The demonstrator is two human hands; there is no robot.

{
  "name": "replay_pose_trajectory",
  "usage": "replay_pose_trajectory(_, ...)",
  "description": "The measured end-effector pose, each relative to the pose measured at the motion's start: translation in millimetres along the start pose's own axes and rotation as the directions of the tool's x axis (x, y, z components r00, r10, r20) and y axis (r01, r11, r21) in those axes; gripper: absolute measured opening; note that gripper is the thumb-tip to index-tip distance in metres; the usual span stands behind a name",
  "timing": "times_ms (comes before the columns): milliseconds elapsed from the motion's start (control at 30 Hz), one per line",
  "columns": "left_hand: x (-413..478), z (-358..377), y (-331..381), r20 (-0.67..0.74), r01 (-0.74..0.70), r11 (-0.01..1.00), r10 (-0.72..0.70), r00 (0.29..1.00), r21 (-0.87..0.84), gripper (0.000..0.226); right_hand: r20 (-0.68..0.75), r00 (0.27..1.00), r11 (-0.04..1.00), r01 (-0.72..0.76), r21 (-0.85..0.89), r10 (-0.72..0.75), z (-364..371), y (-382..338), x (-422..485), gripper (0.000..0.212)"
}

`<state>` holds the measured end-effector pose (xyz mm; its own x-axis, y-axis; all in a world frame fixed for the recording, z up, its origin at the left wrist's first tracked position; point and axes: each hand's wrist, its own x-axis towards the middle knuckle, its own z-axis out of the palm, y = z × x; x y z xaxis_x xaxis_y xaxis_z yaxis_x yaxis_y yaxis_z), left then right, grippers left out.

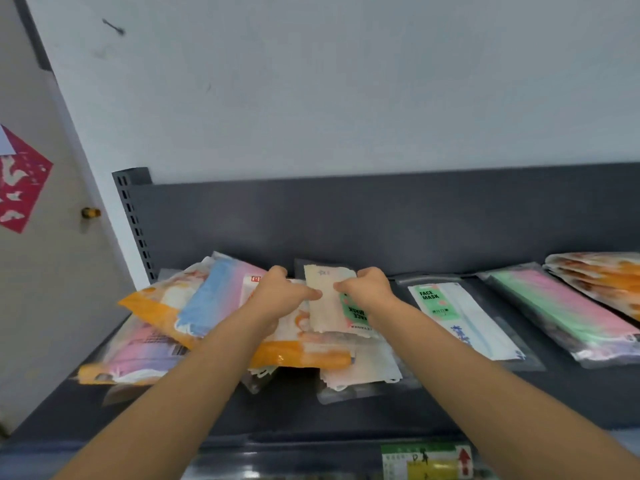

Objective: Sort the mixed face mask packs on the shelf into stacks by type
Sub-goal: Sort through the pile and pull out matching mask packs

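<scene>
Left hand [277, 296] and right hand [369, 289], both on one cream pack [327, 315]

Door [45, 306] and label [429, 460]
A red paper cutout [20, 178] and brass knob [90, 212] sat well left of the left hand [280, 296]; the label lay below and right of it.

Grey shelf [346, 410] w/ mixed pile [162, 306], 3 stacks [561, 317].
</scene>
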<state>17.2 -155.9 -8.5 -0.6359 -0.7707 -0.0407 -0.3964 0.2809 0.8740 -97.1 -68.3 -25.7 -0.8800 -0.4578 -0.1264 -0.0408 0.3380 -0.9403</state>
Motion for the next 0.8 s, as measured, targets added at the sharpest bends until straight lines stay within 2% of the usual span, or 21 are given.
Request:
replay_pose_trajectory(100, 4, -2, 2, 0.087, 0.047, 0.987, -0.033, 0.996, -0.155, 0.066, -0.064, 0.998, 0.997, 0.027, 0.072, -0.023, -9, 1, -4, 0.058)
replay_pose_trajectory(167, 3, 2, 3, 0.155, 0.041, 0.98, -0.01, 0.988, -0.196, 0.054, -0.098, 0.994, 0.991, 0.064, 0.12, -0.053, -19, 3, -10, 0.054)
replay_pose_trajectory(367, -5, 38, 29, 0.249, -0.085, 0.972, 0.14, 0.959, -0.219, 0.063, -0.253, 0.953, 0.98, 0.19, 0.064, -0.168, -68, 6, -28, 0.044)
replay_pose_trajectory(533, -9, 86, 56, 0.312, -0.125, 0.98, 0.169, 0.935, -0.155, 0.06, -0.298, 0.921, 0.968, 0.235, -0.087, -0.25, -126, 16, -17, 0.037)
replay_pose_trajectory(633, -10, 120, 67, 0.358, -0.095, 0.988, 0.134, 0.924, -0.123, 0.062, -0.277, 0.931, 0.963, 0.193, -0.186, -0.24, -155, 32, -4, 0.041)
replay_pose_trajectory(733, -11, 146, 71, 0.351, -0.086, 0.995, 0.098, 0.931, -0.049, 0.027, -0.253, 0.942, 0.955, 0.156, -0.252, -0.22, -176, 53, 10, 0.038)
replay_pose_trajectory(800, -9, 156, 68, 0.335, -0.115, 0.992, 0.094, 0.938, 0.045, 0.033, -0.209, 0.959, 0.958, 0.133, -0.255, -0.189, -182, 68, 18, 0.036)
